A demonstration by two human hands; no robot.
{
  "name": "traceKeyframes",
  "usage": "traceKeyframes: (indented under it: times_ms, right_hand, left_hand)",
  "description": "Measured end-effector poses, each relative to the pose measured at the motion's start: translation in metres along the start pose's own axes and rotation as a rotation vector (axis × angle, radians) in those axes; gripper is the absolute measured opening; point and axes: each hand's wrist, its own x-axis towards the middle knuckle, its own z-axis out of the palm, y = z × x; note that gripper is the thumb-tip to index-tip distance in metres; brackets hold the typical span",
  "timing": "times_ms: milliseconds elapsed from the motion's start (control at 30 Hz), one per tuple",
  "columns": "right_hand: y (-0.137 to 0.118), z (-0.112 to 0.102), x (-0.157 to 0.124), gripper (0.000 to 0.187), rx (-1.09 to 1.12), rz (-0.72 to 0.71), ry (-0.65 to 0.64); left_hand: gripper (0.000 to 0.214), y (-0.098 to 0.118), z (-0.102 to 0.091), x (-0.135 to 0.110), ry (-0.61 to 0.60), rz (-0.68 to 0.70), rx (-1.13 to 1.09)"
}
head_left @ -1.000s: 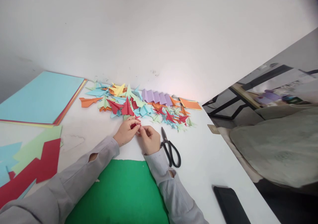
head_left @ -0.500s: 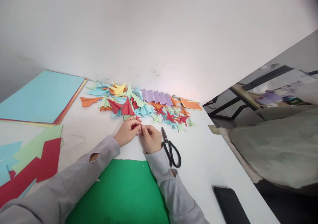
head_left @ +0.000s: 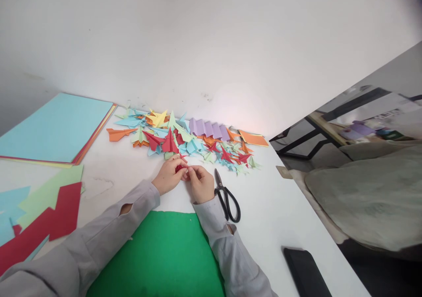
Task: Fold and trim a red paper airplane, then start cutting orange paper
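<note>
Between my fingers is a small piece of red paper [head_left: 180,168], mostly covered, so its folded shape cannot be made out. My left hand [head_left: 168,174] is closed on its left part, while my right hand [head_left: 200,183] pinches its right end between thumb and forefinger. Both hands stay close together above the white table. Just beyond them lies a pile of small folded paper planes [head_left: 169,142] in red, blue, green, orange and yellow. Black-handled scissors [head_left: 227,198] rest beside my right hand, points facing away from me.
A stack of coloured sheets [head_left: 59,128] lies at the back left, with red paper offcuts [head_left: 66,211] nearer me. Purple pleated paper [head_left: 209,129] and orange paper [head_left: 253,138] sit by the wall. Green sheet [head_left: 161,253] is under my forearms. A black phone-like object [head_left: 306,270] lies front right.
Hardly anything differs. Both hands keep their hold on the red paper in the same place, with only a tiny shift of the fingers and the view.
</note>
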Motion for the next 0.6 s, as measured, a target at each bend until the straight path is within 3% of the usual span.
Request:
traceKeyframes:
  times_ms: [400,600]
  right_hand:
    - [-0.0017,-0.0016,0.0008,0.021,0.034,-0.008,-0.025]
    - [0.0008,-0.0035,0.0023,0.019,-0.009,-0.036,0.011]
  left_hand:
    - [0.012,0.0050,-0.0022,-0.0013,0.008,0.044,0.171]
    - [0.007,0.0038,-0.0001,-0.0015,-0.017,0.028,0.066]
